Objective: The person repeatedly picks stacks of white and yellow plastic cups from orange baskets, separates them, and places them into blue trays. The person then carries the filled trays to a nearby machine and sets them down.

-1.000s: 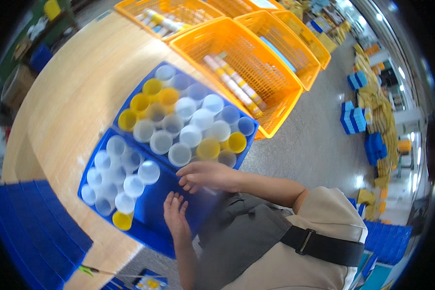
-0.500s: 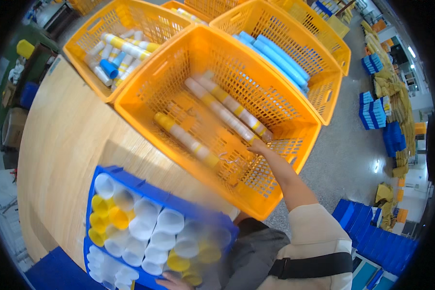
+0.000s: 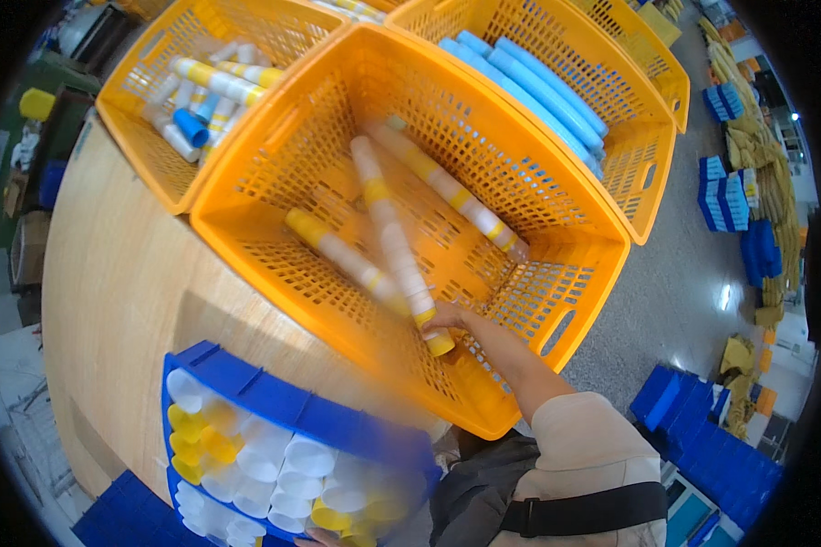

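My right hand (image 3: 449, 316) is closed round the near end of a long roll (image 3: 397, 255) banded in white and yellow, inside an orange slatted crate (image 3: 556, 205). The roll slants, its far end toward the back of the crate. Two similar rolls lie in the same crate: a banded roll along the back right (image 3: 447, 187) and a shorter-looking roll at the left (image 3: 337, 255). At the lower edge my left hand (image 3: 319, 539), mostly cut off, grips the near edge of a blue tray (image 3: 274, 401) of white and yellow cup-like tubes (image 3: 265, 456).
A wooden table (image 3: 109, 301) carries the crates. Behind stand an orange crate with mixed rolls (image 3: 214, 87) and another with light-blue rolls (image 3: 543, 91). Blue bins (image 3: 702, 447) sit on the grey floor (image 3: 643, 283) at the right.
My right hand has drawn the roll's near end toward me and to the left, so it now lies aslant near the left roll. The blue tray has shifted slightly down.
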Available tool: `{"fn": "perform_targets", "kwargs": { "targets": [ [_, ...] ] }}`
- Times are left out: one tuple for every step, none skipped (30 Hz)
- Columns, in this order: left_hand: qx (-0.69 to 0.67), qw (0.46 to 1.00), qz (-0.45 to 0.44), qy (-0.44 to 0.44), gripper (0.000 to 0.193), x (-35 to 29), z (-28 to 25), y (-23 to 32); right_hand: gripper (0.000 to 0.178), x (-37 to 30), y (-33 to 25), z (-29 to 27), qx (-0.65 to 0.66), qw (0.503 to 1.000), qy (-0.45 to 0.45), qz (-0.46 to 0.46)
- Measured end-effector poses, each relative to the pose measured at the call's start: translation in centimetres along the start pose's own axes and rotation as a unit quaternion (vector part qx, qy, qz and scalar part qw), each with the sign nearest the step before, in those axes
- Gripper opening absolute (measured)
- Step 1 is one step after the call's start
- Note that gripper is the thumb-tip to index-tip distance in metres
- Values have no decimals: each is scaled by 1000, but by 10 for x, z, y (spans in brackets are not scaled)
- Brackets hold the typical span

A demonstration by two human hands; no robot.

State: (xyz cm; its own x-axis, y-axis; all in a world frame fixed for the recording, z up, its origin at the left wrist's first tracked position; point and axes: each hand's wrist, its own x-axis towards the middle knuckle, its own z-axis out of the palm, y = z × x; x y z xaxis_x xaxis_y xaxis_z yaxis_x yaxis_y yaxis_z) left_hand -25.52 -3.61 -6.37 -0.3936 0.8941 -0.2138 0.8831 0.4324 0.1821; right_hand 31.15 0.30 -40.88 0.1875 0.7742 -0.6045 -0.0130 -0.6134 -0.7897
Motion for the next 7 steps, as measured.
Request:
{"fn": "perform_targets", "kwargs": {
  "targets": [
    [0, 1000, -10, -5, 60, -4, -9, 28, 54, -9, -19, 2, 37, 999, 3, 37],
    [-5, 1000, -11, -16, 65, -9, -21, 55, 54, -23, -38, 1, 74, 995, 6, 66],
    [-15, 999, -14, -36, 70, -14, -35, 78, 60, -37, -59, -8, 53, 995, 11, 86],
    [-73, 996, -40, -20, 77, -12, -32, 103, 63, -46, -82, -10, -24, 983, 116, 139],
    [-132, 989, -65, -1, 85, -11, -31, 123, 66, -62, -100, -8, -81, 962, 212, 154],
    [-174, 979, -106, 16, 93, -11, -34, 137, 69, -77, -116, -8, -130, 929, 305, 163],
    [-203, 976, -75, -38, 88, -12, -47, 142, 84, -98, -128, -19, -71, 958, 250, 121]
  ]
}}
